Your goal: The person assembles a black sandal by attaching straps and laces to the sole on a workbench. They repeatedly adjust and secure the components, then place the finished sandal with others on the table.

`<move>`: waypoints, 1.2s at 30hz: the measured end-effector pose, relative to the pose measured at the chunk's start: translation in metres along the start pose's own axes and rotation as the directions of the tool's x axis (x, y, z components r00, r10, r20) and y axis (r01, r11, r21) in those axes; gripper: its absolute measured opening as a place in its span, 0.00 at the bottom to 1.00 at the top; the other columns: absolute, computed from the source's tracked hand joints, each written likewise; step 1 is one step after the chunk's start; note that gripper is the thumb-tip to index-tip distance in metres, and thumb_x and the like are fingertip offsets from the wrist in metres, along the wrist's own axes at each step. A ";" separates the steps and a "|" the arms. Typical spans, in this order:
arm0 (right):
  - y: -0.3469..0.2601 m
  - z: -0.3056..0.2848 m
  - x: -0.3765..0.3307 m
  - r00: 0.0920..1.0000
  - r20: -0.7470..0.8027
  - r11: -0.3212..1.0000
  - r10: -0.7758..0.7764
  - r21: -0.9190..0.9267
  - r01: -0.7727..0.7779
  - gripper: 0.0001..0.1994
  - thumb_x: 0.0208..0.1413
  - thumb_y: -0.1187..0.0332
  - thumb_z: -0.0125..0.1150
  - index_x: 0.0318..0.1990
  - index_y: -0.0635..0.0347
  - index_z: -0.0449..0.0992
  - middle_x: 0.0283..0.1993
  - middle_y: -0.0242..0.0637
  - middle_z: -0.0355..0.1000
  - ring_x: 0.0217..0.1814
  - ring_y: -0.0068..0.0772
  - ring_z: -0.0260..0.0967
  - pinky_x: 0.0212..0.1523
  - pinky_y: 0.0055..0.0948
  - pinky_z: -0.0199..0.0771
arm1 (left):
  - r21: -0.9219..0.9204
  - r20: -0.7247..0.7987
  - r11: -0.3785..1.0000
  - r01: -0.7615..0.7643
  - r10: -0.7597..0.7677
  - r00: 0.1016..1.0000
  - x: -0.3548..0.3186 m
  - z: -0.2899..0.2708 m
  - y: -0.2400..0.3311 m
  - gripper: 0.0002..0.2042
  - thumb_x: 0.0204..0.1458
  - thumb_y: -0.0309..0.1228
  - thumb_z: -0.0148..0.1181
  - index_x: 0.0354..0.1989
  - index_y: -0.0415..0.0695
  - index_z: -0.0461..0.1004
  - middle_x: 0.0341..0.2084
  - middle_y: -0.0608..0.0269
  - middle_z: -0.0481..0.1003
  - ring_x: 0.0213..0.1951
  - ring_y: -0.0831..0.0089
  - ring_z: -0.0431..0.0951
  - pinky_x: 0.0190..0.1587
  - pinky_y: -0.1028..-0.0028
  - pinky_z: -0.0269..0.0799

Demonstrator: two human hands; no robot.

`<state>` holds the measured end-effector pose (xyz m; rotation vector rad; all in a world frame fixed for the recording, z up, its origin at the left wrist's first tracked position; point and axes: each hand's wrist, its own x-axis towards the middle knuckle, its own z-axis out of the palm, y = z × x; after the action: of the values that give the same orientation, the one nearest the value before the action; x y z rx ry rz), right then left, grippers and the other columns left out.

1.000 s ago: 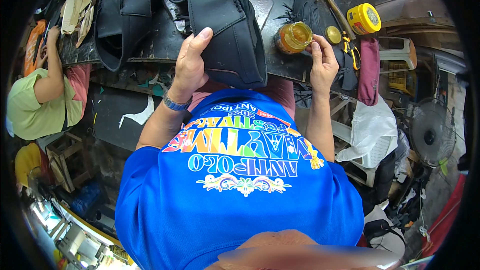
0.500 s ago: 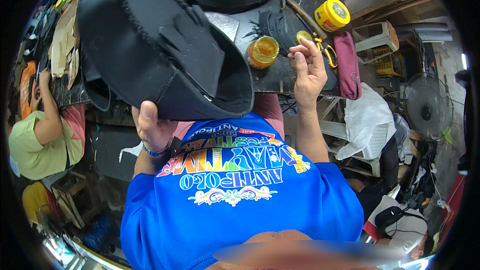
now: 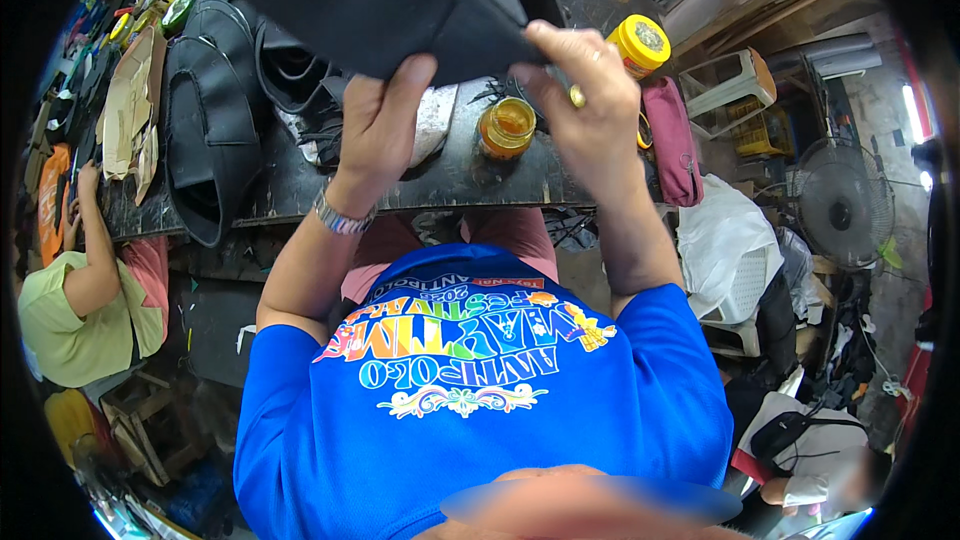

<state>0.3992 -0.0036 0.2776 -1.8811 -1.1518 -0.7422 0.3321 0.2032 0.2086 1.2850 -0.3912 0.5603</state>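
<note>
Both hands lift a black seat cover (image 3: 380, 0) above the bench's (image 3: 440, 180) near edge.
Its long axis runs left-right, tilted; left hand (image 3: 380, 125) fingers clamp its lower edge; right hand (image 3: 585, 100) pinches the right end, above the open amber jar (image 3: 506, 127).

Pretty cluttered around here: an open jar of amber glue (image 3: 506, 126) sits on the dark surface (image 3: 440, 180), yellow-lidded tub (image 3: 640, 45) near a maroon pouch (image 3: 672, 140), and a standing fan (image 3: 842, 202) off right. Someone in a green shirt (image 3: 70, 315) sits left.
</note>
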 end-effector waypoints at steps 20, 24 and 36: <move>0.298 0.068 0.071 0.984 0.179 0.990 -0.009 -0.136 0.034 0.11 0.53 0.74 0.56 0.42 0.61 0.80 0.46 0.50 0.78 0.55 0.55 0.73 0.60 0.45 0.73 | 0.683 0.278 0.730 0.002 -0.262 0.924 -0.046 0.020 -0.083 0.47 0.50 0.36 0.76 0.76 0.43 0.52 0.69 0.40 0.62 0.71 0.46 0.63 0.72 0.57 0.61; 0.310 0.050 0.055 0.979 0.196 0.984 0.053 -0.180 -0.017 0.08 0.50 0.76 0.54 0.36 0.62 0.79 0.39 0.47 0.77 0.48 0.52 0.75 0.54 0.45 0.75 | 0.706 0.258 0.707 -0.034 -0.211 0.943 -0.051 0.025 -0.088 0.46 0.49 0.33 0.76 0.75 0.42 0.55 0.67 0.41 0.65 0.68 0.46 0.67 0.69 0.58 0.65; 0.195 0.022 -0.036 0.830 0.293 0.789 0.474 -0.560 -0.252 0.22 0.50 0.60 0.74 0.53 0.53 0.80 0.48 0.48 0.81 0.55 0.53 0.78 0.55 0.49 0.78 | 0.724 0.227 0.680 -0.114 -0.078 0.971 -0.057 0.026 -0.099 0.41 0.47 0.31 0.76 0.69 0.39 0.59 0.62 0.42 0.69 0.64 0.46 0.71 0.65 0.59 0.70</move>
<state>0.5632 -0.0542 0.1751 -2.7212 -0.8163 -0.4351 0.3455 0.1505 0.1046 2.1592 -0.3907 0.6039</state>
